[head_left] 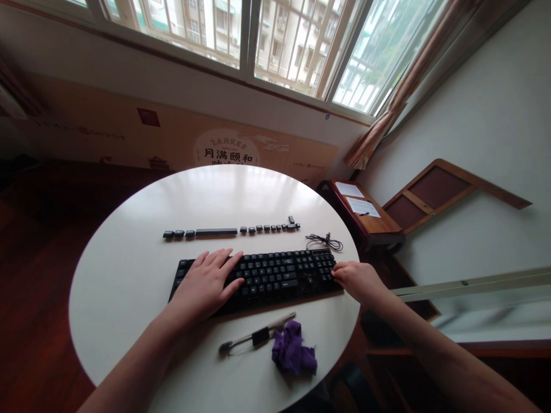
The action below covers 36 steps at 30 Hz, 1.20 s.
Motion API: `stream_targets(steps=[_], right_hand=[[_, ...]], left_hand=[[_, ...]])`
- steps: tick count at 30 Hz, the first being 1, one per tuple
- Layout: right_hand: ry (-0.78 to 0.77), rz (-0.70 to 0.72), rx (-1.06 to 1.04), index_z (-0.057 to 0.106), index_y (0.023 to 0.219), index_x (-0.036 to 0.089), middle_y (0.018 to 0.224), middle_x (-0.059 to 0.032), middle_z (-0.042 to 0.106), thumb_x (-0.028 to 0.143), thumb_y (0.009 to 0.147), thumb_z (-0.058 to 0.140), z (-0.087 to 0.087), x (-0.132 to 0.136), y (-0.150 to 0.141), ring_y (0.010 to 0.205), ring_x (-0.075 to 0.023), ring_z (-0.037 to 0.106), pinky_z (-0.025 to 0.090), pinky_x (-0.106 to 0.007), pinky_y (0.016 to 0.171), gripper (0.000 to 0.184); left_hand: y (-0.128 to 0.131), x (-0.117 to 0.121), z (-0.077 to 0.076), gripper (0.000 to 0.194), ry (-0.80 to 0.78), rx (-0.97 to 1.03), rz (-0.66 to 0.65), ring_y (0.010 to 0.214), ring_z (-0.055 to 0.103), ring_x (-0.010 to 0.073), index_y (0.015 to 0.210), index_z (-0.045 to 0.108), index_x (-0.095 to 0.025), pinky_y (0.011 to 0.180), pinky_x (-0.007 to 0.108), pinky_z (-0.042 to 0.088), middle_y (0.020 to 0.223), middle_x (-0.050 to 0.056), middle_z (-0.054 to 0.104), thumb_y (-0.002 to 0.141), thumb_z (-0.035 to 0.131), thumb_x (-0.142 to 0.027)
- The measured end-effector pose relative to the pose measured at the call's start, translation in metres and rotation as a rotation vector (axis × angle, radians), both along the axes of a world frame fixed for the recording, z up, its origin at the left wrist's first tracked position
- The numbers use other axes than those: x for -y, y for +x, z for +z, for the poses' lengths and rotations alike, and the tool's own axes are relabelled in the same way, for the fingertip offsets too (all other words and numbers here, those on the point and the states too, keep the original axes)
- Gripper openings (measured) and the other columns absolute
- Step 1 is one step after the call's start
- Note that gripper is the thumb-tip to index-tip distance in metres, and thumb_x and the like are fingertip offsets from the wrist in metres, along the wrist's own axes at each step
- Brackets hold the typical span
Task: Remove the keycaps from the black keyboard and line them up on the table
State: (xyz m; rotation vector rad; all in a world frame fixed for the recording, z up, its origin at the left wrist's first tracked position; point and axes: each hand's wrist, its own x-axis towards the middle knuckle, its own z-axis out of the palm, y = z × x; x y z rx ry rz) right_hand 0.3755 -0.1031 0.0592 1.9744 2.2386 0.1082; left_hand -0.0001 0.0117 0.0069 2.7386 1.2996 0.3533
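A black keyboard (275, 275) lies on the round white table, its front row bare of keycaps. Across the keyboard's left part rests my left hand (210, 281), palm down with the fingers spread. At the number pad on the right end, the fingers of my right hand (350, 278) are pinched together; whatever is between them is hidden. Behind the keyboard runs a row of loose keycaps, with the long spacebar (216, 232) among them and one keycap (291, 219) set a little farther back. The coiled cable (325, 241) sits behind the number pad.
In front of the keyboard are a thin brush-ended tool (258, 335) with a black grip and a crumpled purple cloth (293, 350). A wooden side table (374, 225) with papers (364, 207) stands at the right, beyond the round table's (116, 275) edge. Windows are ahead.
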Motion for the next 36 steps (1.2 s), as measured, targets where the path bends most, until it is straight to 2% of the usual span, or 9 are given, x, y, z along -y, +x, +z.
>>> stream_targets(steps=[5,8,14,20,24,27,30,33,36], right_hand=[[0.000,-0.023,-0.015,0.076,0.074,0.022,0.088,-0.0045,0.075,0.019,0.090,0.058,-0.001,-0.002,-0.005,0.082,-0.0176,0.070,0.047,-0.022,0.069,0.024],[0.015,-0.030,-0.033,0.077,0.080,0.023,0.094,-0.0037,0.076,0.019,0.091,0.055,0.002,0.002,0.000,0.086,-0.0182,0.070,0.050,-0.024,0.075,0.025],[0.329,-0.091,-0.329,0.075,0.108,0.023,0.110,-0.0064,0.072,0.007,0.087,0.044,-0.003,0.021,0.009,0.099,-0.0205,0.068,0.054,-0.033,0.092,0.040],[0.213,0.033,-0.387,0.076,0.107,0.021,0.106,-0.0088,0.071,0.003,0.082,0.046,-0.032,0.024,-0.011,0.097,-0.0222,0.067,0.055,-0.037,0.092,0.043],[0.119,-0.005,-0.346,0.078,0.099,0.021,0.100,-0.0069,0.073,0.006,0.084,0.047,-0.024,0.012,-0.014,0.092,-0.0208,0.068,0.054,-0.033,0.088,0.038],[-0.011,0.008,-0.302,0.079,0.091,0.024,0.096,-0.0031,0.075,0.009,0.082,0.051,0.002,-0.005,-0.014,0.087,-0.0187,0.070,0.054,-0.028,0.082,0.034],[0.011,0.044,-0.286,0.079,0.090,0.025,0.096,-0.0013,0.075,0.012,0.084,0.053,0.033,-0.041,-0.019,0.088,-0.0182,0.070,0.052,-0.027,0.082,0.030],[0.095,0.011,-0.321,0.076,0.103,0.024,0.105,-0.0011,0.075,0.015,0.089,0.051,0.054,-0.098,-0.029,0.097,-0.0170,0.068,0.049,-0.025,0.090,0.030],[0.046,-0.130,-0.293,0.073,0.110,0.021,0.110,-0.0031,0.073,0.022,0.093,0.051,0.057,-0.162,-0.041,0.100,-0.0179,0.067,0.049,-0.025,0.088,0.028]], left_hand=[[-0.001,-0.001,-0.001,0.062,0.003,0.022,-0.006,0.135,0.044,0.0311,0.146,0.046,-0.026,0.115,0.048,0.023,0.147,0.010,0.050,0.094,0.040,-0.058],[-0.001,-0.001,-0.001,0.062,0.011,0.025,-0.005,0.135,0.045,0.0314,0.146,0.046,-0.025,0.115,0.049,0.023,0.146,0.010,0.051,0.094,0.040,-0.058],[-0.001,0.000,0.001,0.061,0.010,0.007,-0.006,0.134,0.045,0.0311,0.145,0.047,-0.025,0.115,0.048,0.024,0.146,0.011,0.051,0.094,0.042,-0.057],[-0.002,-0.001,0.000,0.060,0.023,0.023,-0.006,0.133,0.046,0.0303,0.145,0.047,-0.026,0.114,0.048,0.024,0.145,0.009,0.053,0.094,0.041,-0.057],[-0.003,0.000,-0.001,0.060,0.020,0.031,-0.007,0.133,0.046,0.0304,0.146,0.046,-0.027,0.114,0.048,0.025,0.145,0.009,0.052,0.094,0.041,-0.058],[-0.003,0.001,0.000,0.060,0.016,0.029,-0.003,0.133,0.046,0.0302,0.146,0.046,-0.027,0.115,0.048,0.024,0.145,0.009,0.052,0.094,0.042,-0.057],[-0.003,0.002,0.002,0.059,0.009,0.020,-0.001,0.133,0.046,0.0298,0.146,0.046,-0.027,0.115,0.048,0.024,0.146,0.009,0.051,0.094,0.043,-0.056],[-0.003,0.003,0.003,0.060,0.003,0.010,-0.001,0.134,0.045,0.0296,0.146,0.045,-0.027,0.114,0.048,0.025,0.146,0.009,0.051,0.094,0.044,-0.057],[-0.004,0.003,0.002,0.059,0.016,0.015,-0.006,0.133,0.045,0.0292,0.146,0.045,-0.027,0.114,0.049,0.025,0.146,0.010,0.052,0.094,0.043,-0.057]])
